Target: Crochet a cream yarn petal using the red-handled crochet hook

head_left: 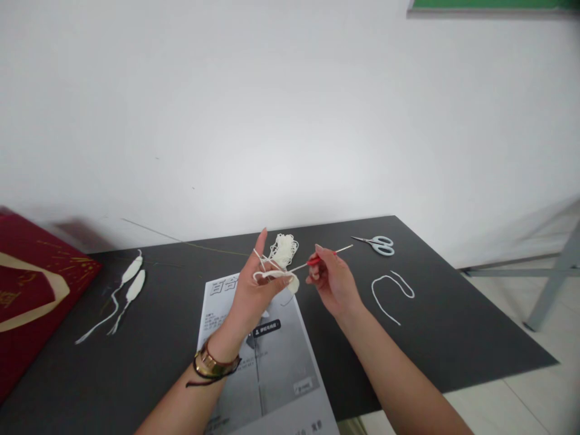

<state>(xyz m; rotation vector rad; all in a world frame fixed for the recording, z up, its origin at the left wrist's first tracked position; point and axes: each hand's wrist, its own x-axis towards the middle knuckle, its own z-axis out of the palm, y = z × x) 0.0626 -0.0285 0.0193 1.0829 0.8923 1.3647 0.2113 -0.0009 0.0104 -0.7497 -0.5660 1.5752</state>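
Between the thumb and fingers of my left hand [257, 284] is a small white crochet piece [293, 285], with white yarn strung over the raised index finger. My right hand [333, 278] grips a crochet hook [313, 261] by its red handle. The hook's thin metal shaft reaches left to the crochet piece; its exact contact with the loops is too small to tell. Behind my left hand lies a loose bundle of white yarn [284, 249]. Under both hands is a printed paper sheet [290, 356] with a grey picture and text.
Scissors [380, 244] and a cut piece of white yarn [385, 279] lie right on the black table [435, 338]. Two white leaf-shaped crochet pieces [135, 285] with tails lie left. A red bag [27, 290] stands at the left edge. A thin wire [181, 240] extends behind my left hand.
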